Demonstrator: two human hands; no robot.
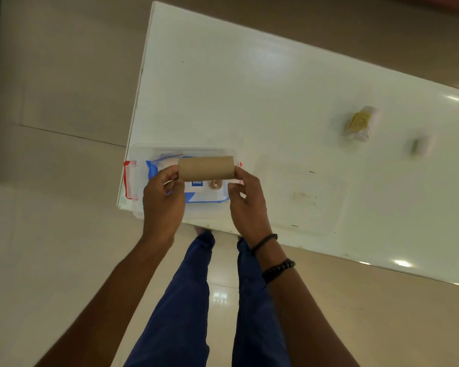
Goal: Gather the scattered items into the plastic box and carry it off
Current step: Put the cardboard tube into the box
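Nearest the camera, 2 legs in blue trousers (186, 300) stand on the pale tiled floor (51, 234) just short of the white table (249, 88). The right wrist carries 2 dark bracelets (277, 268).

Above them, both hands hold 1 cardboard tube (206, 168) lying level, directly over the plastic box (137, 207). The left hand (163, 202) pinches the tube's left end with its fingers curled closed on it; the right hand (247, 200) grips the right end the same way.

The plastic box is clear, with red clips (129, 180) at its left end, and sits on the table's near-left corner, beneath the tube. Inside the box lies a blue and white packet (196, 193), with a small round brownish thing (215, 184) on it, too small to identify.

Farther off, well to the right of the box, a crumpled yellow and white wrapper (359, 123) lies on the table, with a small whitish blurred object (421, 146) just right of it.
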